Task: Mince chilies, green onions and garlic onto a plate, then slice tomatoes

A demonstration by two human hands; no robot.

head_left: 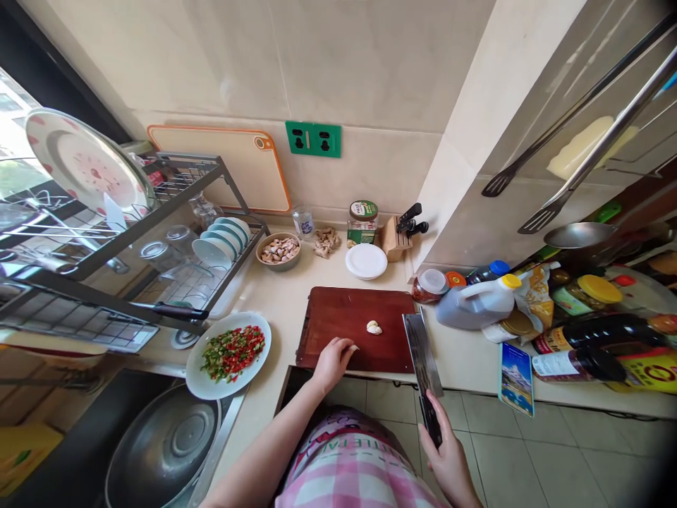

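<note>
My right hand (447,451) grips the black handle of a cleaver (422,353). Its broad blade points away from me, over the right edge of a dark red-brown cutting board (333,317). At the board's front edge, my left hand (334,363) is closed with the fingertips together, and a small pale garlic clove (354,348) shows at them. A few peeled garlic cloves (374,328) lie on the board between the hand and the blade. Left of the board stands a white plate (191,370) of chopped red and green peppers (233,353).
Behind the board are a bowl of garlic (280,250), ginger (326,242), stacked white lids or dishes (366,261) and a knife block (395,240). Bottles and a jug (476,303) crowd the right. A dish rack (211,169) and a wok (159,444) are left.
</note>
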